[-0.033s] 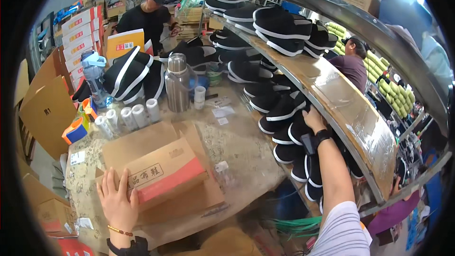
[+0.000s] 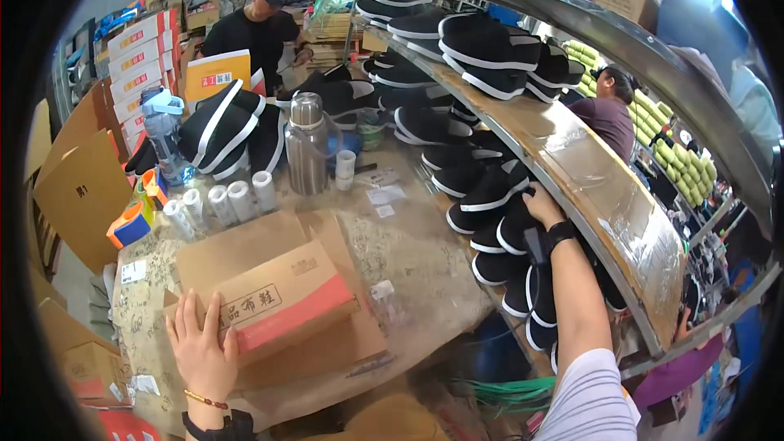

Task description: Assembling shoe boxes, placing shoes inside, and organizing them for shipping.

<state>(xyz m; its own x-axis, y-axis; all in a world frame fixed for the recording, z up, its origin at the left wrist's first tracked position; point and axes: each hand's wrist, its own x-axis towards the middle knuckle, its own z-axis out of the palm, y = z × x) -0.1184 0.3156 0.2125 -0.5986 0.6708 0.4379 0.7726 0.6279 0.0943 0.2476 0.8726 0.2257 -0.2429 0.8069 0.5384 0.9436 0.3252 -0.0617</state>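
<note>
My left hand [image 2: 202, 339] lies with spread fingers on the left end of a closed brown and red cardboard shoebox [image 2: 298, 282]. The shoebox rests on a larger opened piece of cardboard [image 2: 237, 243]. Off to the right, my right hand [image 2: 545, 207] reaches under a shelf board into stacked black cloth shoes with white soles [image 2: 488, 185]. Its fingers curl against a black shoe [image 2: 514, 224] at the edge of the stack; part of the grip is hidden.
A steel flask [image 2: 307, 147], white rolls [image 2: 237, 198], a blue water bottle [image 2: 165, 135] and tape dispensers [image 2: 129, 224] stand along the table's far side. A metal-edged shelf [image 2: 588, 163] slants across the right. One co-worker [image 2: 257, 28] stands behind the table, another [image 2: 608, 106] beyond the shelf.
The co-worker's hand behind the table has shifted slightly. My left hand stays on the shoebox, and my right hand stays at the shoes.
</note>
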